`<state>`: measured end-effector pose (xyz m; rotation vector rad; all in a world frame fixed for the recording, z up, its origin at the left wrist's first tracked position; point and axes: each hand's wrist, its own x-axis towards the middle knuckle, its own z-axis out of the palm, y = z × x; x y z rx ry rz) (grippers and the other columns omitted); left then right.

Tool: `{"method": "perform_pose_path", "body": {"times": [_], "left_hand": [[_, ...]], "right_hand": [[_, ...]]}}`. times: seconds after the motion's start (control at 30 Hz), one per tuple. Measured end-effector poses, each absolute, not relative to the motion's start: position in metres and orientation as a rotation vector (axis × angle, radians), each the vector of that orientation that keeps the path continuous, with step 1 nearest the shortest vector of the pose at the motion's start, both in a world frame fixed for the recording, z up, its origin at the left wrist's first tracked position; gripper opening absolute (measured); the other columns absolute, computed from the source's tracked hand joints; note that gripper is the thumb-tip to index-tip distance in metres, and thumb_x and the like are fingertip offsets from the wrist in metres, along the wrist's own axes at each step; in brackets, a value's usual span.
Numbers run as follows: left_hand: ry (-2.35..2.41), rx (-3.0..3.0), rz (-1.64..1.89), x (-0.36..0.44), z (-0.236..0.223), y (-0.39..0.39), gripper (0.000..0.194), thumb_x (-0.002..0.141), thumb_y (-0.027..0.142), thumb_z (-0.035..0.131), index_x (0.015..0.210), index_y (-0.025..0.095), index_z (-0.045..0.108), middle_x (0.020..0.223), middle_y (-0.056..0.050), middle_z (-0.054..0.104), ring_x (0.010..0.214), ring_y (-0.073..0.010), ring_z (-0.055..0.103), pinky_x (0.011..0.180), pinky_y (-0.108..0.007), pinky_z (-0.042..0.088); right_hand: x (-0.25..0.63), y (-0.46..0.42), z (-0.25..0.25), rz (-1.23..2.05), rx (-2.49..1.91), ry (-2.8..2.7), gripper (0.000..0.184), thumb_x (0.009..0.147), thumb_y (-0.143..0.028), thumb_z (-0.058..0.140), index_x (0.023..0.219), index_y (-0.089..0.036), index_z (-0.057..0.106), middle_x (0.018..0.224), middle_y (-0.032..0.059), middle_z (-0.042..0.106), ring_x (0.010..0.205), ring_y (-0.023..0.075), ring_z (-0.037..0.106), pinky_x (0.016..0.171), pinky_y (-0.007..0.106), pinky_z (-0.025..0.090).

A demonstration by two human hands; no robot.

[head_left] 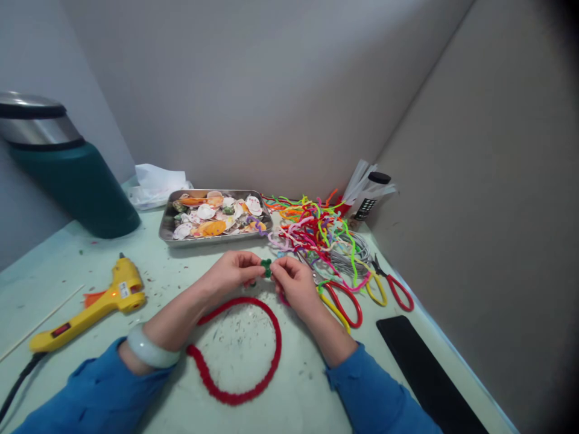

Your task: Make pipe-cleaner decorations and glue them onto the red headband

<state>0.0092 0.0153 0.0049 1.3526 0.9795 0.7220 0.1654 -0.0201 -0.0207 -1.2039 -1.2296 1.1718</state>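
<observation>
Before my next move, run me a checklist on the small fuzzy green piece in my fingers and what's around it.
1. Small fuzzy green piece held at both sides: ok, pinched between the fingertips of the left hand and right hand.
2. Curved fuzzy red strand closed into a ring: not ok, its ends stand apart at the left.
3. Yellow plastic glue gun clear of both hands: ok, lying to their left.
4. Glue gun hot: cannot tell.
5. Shells contained in the rectangular metal tray: ok, heaped inside it.
</observation>
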Motion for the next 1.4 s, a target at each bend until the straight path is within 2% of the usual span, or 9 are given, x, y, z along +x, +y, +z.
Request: {"method": "perform_pose_path", "body": {"times": [0.27,0.5,0.6,0.73,0.93,1.1,1.3,1.4], "left_hand": [[1.025,1.373,0.796,0.0109,0.0048,0.016,0.023,0.065,0.034,0.069,0.067,0.013,0.059,0.051,0.004,0.051,0.045,-0.0066,0.041,0.046,-0.02,0.031],[0.983,1.354,0.796,0.0101,0.0053,0.0146,0.027,0.072,0.04,0.064,0.07,0.014,0.058,0.047,0.004,0.05,0.043,-0.0073,0.042,0.045,-0.02,0.032],[0.931,1.269,0.803,0.0093,0.0031,0.0147,0.027,0.07,0.039,0.067,0.068,0.014,0.057,0.05,0.003,0.051,0.044,-0.0072,0.043,0.045,-0.021,0.033],[0.928,1.237,0.793,0.0093,0.0023,0.0146,0.027,0.07,0.039,0.068,0.068,0.014,0.057,0.05,0.003,0.052,0.043,-0.0069,0.043,0.045,-0.021,0.034],[0.915,1.221,0.754,0.01,0.0047,0.0146,0.027,0.07,0.038,0.068,0.076,0.013,0.058,0.068,-0.002,0.064,0.044,-0.0055,0.045,0.044,-0.02,0.036],[0.875,1.2,0.757,0.0078,0.0011,0.0146,0.026,0.068,0.033,0.071,0.081,0.013,0.06,0.056,0.003,0.055,0.045,-0.0068,0.046,0.044,-0.02,0.038],[0.894,1.211,0.801,0.0074,0.0009,0.015,0.026,0.066,0.033,0.072,0.078,0.013,0.061,0.053,0.004,0.052,0.043,-0.0073,0.046,0.045,-0.021,0.039],[0.985,1.228,0.799,0.0068,-0.0016,0.019,0.024,0.065,0.033,0.071,0.074,0.013,0.061,0.052,0.003,0.053,0.041,-0.0074,0.045,0.043,-0.021,0.036]], "right_hand": [[0.166,-0.02,-0.0183,1.209,-1.137,-1.174,0.024,0.079,-0.042,0.058,0.075,-0.019,0.053,0.045,-0.0086,0.048,0.032,0.0052,0.034,0.035,0.019,0.026],[0.1662,-0.0196,-0.0194,1.185,-1.167,-1.182,0.023,0.077,-0.04,0.059,0.072,-0.018,0.053,0.05,-0.0067,0.05,0.035,0.0054,0.037,0.035,0.018,0.028],[0.1652,-0.02,-0.0179,1.184,-1.165,-1.193,0.024,0.075,-0.041,0.061,0.07,-0.018,0.054,0.054,-0.0051,0.053,0.038,0.0059,0.04,0.036,0.018,0.029],[0.1648,-0.0201,-0.0177,1.175,-1.182,-1.185,0.026,0.075,-0.043,0.06,0.071,-0.018,0.054,0.049,-0.0063,0.05,0.036,0.0059,0.037,0.035,0.019,0.027],[0.1657,-0.0198,-0.0199,1.174,-1.164,-1.155,0.024,0.078,-0.043,0.059,0.075,-0.019,0.053,0.045,-0.0082,0.048,0.033,0.0059,0.034,0.033,0.019,0.026],[0.1661,-0.0206,-0.0177,1.174,-1.159,-1.151,0.024,0.077,-0.043,0.059,0.076,-0.019,0.054,0.046,-0.0082,0.048,0.033,0.0057,0.034,0.035,0.019,0.026],[0.1663,-0.0185,-0.0195,1.16,-1.119,-1.177,0.022,0.077,-0.04,0.059,0.079,-0.019,0.056,0.06,-0.0045,0.055,0.04,0.0068,0.041,0.039,0.02,0.03],[0.1709,-0.0158,-0.0237,0.99,-1.202,-1.231,0.02,0.08,-0.037,0.055,0.082,-0.018,0.058,0.068,-0.0019,0.057,0.046,0.0086,0.046,0.043,0.021,0.035]]}}
